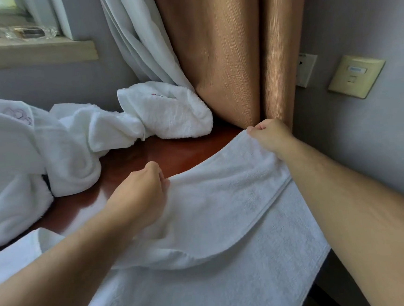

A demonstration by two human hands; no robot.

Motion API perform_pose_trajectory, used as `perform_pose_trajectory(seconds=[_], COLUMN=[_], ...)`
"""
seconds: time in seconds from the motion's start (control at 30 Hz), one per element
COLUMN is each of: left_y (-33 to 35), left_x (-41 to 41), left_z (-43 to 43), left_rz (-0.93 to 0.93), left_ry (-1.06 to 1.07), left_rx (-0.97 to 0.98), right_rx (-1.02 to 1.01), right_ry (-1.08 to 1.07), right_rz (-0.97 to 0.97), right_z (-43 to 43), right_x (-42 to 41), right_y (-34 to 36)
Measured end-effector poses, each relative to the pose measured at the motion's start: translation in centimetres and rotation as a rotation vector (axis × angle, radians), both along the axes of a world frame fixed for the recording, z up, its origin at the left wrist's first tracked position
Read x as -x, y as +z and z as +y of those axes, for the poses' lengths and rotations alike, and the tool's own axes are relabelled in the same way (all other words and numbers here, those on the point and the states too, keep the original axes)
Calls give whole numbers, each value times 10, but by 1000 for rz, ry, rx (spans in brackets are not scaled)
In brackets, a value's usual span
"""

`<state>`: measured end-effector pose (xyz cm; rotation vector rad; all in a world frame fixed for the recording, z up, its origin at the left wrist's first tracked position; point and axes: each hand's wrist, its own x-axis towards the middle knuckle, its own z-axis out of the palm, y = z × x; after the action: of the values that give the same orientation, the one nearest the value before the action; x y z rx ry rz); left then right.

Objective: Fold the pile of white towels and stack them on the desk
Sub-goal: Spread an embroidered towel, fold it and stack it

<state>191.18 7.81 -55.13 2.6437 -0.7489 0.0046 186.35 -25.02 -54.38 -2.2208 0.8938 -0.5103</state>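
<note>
Tan curtains [231,52] hang against a grey wall behind the reddish-brown desk [162,154] you are working at. Your left hand [138,195] and right hand [267,135] each have their fingers curled, pinching the far edge of one white towel [225,207], the right at its corner. That edge is lifted between your fingers, and the rest lies flat beneath your wrists.

This looks like an early fold of this towel. Next you need to carry the edge evenly so the corners meet, then smooth it flat.

Beyond your left fingers, well apart, the unfolded pile [60,140] waits on the desk.

A faint purple mark [19,114] on the pile and the label on the wall plate [356,76], past your right fingers, are both too blurred to read.
</note>
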Motion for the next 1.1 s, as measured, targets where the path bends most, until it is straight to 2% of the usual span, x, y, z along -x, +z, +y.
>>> perform_pose_trajectory(seconds=[0.13,0.27,0.43,0.53,0.8,0.87,0.97,1.1], left_y=[0,0,1,0,-3,3,19,37], left_x=[-4,-5,-10,-12,-3,-2,-7,-1], left_z=[1,1,-3,-2,-2,6,37,101], left_rz=[69,85,158,146,20,47,103,147], left_ry=[-25,-64,-49,-35,0,5,15,15], left_rx=[20,56,89,69,-57,-65,-107,-177], right_rx=[-217,-474,-574,-416,379,553,562,293], right_ry=[-8,32,52,21,-126,-139,-11,332], right_rz=[-184,-259,-303,-248,158,188,44,-65], right_z=[-1,-4,-9,-10,15,35,83,182], right_x=[-5,-3,-8,-13,-23,-24,-22,-16], right_y=[-3,1,5,2,-8,-7,3,12])
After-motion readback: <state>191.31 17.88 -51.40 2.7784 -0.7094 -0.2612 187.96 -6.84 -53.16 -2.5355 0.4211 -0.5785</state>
